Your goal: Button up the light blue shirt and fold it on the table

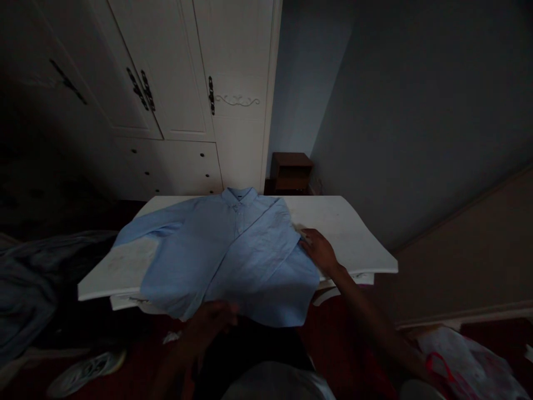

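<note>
A light blue collared shirt [187,244] lies front up on a white table [337,222], its collar at the far edge and its hem hanging over the near edge. The sleeve on the left stretches out across the tabletop. On the right, the other sleeve is folded diagonally over the front. My right hand [320,250] is closed at the shirt's right side, with its fingertips on the folded cloth. Close to the hem, my left hand [214,318] is loosely curved with fingers apart and nothing visible in it; it is dark and somewhat blurred.
A white wardrobe [175,72] stands behind the table, and a small brown nightstand [292,166] sits in the corner. Grey cloth [29,283] is heaped at the left. On the floor are a shoe [87,372] at the left and a plastic bag [466,361] at the right.
</note>
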{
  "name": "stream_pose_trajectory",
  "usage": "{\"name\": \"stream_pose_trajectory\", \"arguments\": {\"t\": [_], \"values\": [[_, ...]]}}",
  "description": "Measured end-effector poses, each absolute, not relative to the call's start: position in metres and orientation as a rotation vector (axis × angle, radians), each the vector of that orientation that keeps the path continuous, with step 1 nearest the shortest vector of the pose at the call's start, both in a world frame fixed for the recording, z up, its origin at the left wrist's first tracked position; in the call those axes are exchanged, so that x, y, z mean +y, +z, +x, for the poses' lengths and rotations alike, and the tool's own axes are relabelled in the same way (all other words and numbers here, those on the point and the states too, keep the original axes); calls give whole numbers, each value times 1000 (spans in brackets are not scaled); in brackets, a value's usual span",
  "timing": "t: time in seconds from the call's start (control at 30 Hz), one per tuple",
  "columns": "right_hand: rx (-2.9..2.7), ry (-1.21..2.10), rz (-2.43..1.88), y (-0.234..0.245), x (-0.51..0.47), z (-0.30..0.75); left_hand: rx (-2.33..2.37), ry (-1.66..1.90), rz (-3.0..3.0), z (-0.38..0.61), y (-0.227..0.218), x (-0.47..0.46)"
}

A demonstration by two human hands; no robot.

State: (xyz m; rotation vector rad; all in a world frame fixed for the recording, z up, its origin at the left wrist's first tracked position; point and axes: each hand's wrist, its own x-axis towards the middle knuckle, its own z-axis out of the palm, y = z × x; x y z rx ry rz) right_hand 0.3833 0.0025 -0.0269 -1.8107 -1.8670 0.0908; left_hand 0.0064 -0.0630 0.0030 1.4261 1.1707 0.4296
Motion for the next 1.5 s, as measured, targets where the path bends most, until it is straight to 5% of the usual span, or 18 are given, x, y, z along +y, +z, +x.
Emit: {"name": "stream_pose_trajectory", "arguments": {"t": [0.27,0.57,0.93,1.5], "values": [[-2016,119,-1785,-27,26,386,782,852,1769,122,50,79],[-1976,-5,-1778,-38,19,394,833,454,2700,249,-17,226],[-1835,83,-1787,-41,13,395,970,412,2881,252,-59,242],[-1937,25,-1870,-23,10,393,1070,588,2846,249,-36,218]]}}
